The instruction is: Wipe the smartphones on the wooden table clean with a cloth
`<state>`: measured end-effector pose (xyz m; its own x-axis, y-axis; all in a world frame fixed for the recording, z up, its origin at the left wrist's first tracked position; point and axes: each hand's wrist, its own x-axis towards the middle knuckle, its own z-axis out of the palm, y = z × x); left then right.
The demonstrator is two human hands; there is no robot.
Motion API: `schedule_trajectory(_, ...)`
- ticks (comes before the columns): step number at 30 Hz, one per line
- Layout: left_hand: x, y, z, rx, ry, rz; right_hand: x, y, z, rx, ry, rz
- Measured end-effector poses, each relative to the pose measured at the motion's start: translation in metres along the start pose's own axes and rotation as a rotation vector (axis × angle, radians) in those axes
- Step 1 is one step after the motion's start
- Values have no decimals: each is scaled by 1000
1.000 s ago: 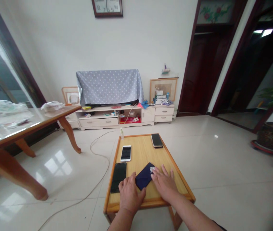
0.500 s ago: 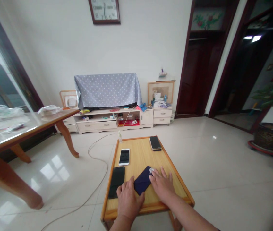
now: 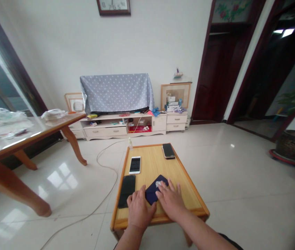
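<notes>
A dark blue phone [image 3: 152,193] lies face down or in a dark blue cover, I cannot tell which, slanted on the small wooden table [image 3: 152,156]. My left hand [image 3: 140,207] holds its near left end, with thumb and index finger at the edges. Under the fingertips of my right hand [image 3: 172,199] is a small crumpled whitish wad, like a tissue or wipe [image 3: 159,183], pressed on the phone's upper part. Left of my left hand lies a black phone [image 3: 127,191]. Beyond that is a white phone [image 3: 135,165].
At the table's far right lies another dark phone [image 3: 168,150], seemingly on top of something. A small clear bottle [image 3: 130,143] stands at the far left corner. A larger table [image 3: 36,133] is to the left; a cable [image 3: 103,199] runs over the floor. A potted plant [image 3: 294,147] stands right.
My right hand has slid the whitish wad left across the blue phone, away from its far right edge. My left hand stays at the phone. The view has tipped slightly down.
</notes>
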<state>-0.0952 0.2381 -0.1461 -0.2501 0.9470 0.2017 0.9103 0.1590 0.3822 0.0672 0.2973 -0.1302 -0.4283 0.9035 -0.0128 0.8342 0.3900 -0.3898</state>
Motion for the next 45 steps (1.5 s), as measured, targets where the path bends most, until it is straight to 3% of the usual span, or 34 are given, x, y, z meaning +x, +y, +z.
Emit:
schedule_trajectory(4,0,-2,1,0,-18,-7,-11,-13,9,87,-68,-236)
schedule_trajectory(9,0,1,-1,-4,0,-9,12,4,-7,12,8,39)
schedule_trajectory(11,0,1,0,-6,4,-4,14,5,-6,5,7,62)
schedule_trajectory(17,0,-3,3,-3,7,-6,1,-14,7,92,-84,-248)
schedule_trajectory(22,0,-1,1,-15,-7,-1,20,-3,-1,34,-15,3)
schedule_trajectory(24,0,0,1,-17,-7,-3,21,-5,0,41,-17,-16)
schedule_trajectory(28,0,0,2,-12,11,-28,17,-18,7,93,-99,-217)
schedule_trajectory(30,0,0,3,-13,13,-21,22,-16,5,81,-91,-176)
schedule_trajectory(35,0,0,2,-13,2,-7,42,6,-3,2,3,112)
schedule_trajectory(37,0,0,3,-2,3,-6,40,3,1,12,-5,75)
schedule_trajectory(41,2,0,2,-1,1,-16,26,-14,12,76,-66,-178)
schedule_trajectory(43,1,2,1,-14,-3,-22,26,-14,10,63,-63,-154)
schedule_trajectory(45,0,3,-2,-21,-10,-27,30,-7,3,19,-29,-7)
